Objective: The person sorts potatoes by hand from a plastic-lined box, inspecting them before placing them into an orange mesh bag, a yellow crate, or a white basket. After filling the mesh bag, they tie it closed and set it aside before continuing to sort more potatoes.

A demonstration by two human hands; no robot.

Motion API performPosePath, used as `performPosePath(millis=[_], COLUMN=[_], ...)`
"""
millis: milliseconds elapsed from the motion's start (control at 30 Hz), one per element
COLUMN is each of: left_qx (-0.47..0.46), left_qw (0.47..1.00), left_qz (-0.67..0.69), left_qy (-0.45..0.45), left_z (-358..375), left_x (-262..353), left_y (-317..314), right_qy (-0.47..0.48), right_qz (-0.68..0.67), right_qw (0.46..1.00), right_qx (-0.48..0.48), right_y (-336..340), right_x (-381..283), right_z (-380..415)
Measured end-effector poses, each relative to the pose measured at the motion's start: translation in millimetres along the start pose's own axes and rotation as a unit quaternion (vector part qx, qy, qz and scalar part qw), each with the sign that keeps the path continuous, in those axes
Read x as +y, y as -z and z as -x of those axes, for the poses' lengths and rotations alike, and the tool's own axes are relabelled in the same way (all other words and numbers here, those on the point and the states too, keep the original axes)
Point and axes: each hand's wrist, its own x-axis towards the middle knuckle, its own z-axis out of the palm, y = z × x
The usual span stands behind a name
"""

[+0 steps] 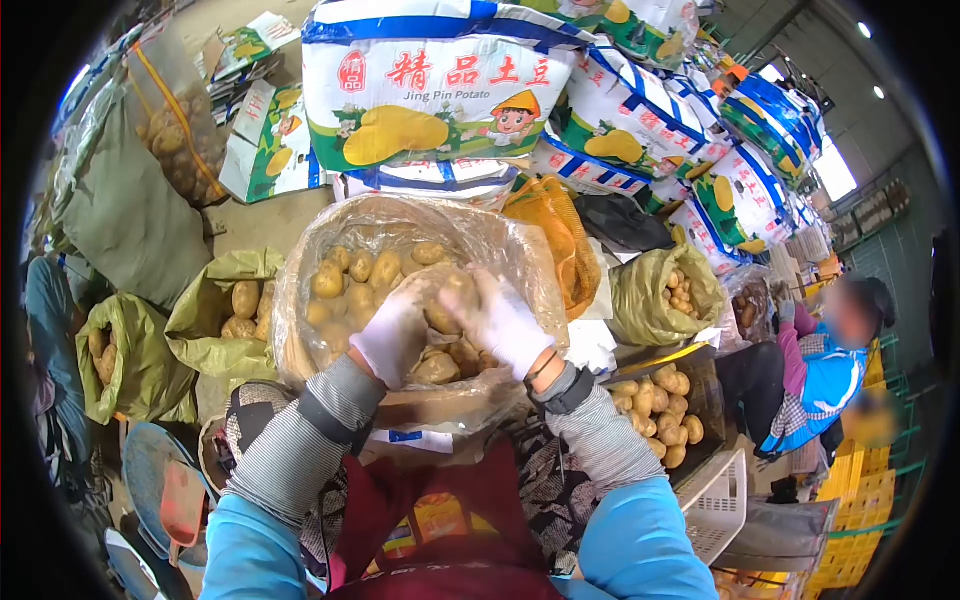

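Two-handed handling of a potato over an open, lined carton. The left hand (393,325) and the right hand (508,322), both in pale, soiled gloves, close from opposite sides on a potato (459,290), fingers curled round it and palms turned inward. A second tuber (441,319) lies just below; whether it too is gripped cannot be told. Beneath and around them, loose potatoes (437,368) lie within the carton (415,412), whose clear plastic liner (535,255) is spread over the rim. Flanking it are open green sacks of potatoes, one at the left (196,345) and one at the right (625,315), with a container (706,385) of further potatoes near the right forearm

Points of good technique, as judged from this view: the potato is best cradled with light, even pressure from both hands and turned so that each face comes uppermost, since the gloves hide much of the skin. It should be held low over the heap and set down rather than dropped, lest it bruise. The fingers should clear the loose liner, which could snag or fold over the contents
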Motion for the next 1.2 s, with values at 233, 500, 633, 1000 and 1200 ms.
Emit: performPosePath(millis=[233, 500, 633, 1000, 1200], left_qx=[-0.033, -0.047, 0.042, 0.041, -0.034], left_qw=[0.999, 0.988, 0.994, 0.991, 0.944], left_qz=[0.032, -0.102, 0.082, -0.005, 0.326], left_qy=[-0.01, -0.106, -0.062, -0.128, -0.039], left_z=[2, 11, 0, 5, 0], left_x=[0, 21, 17, 26, 14], left_y=[-6, -9, 9, 4, 8], right_qy=[0.089, 0.122, 0.065, 0.046, 0.052], right_qz=[0.038, -0.137, -0.102, -0.262, -0.265], right_qw=[0.99, 0.963, 0.953, 0.964, 0.962], right_qx=[0.104, 0.196, 0.279, 0.027, -0.044], right_y=[-16, -22, -28, -29, -19], right_x=[0, 31, 45, 50, 8], right_z=[9, -25, -42, -30, -11])
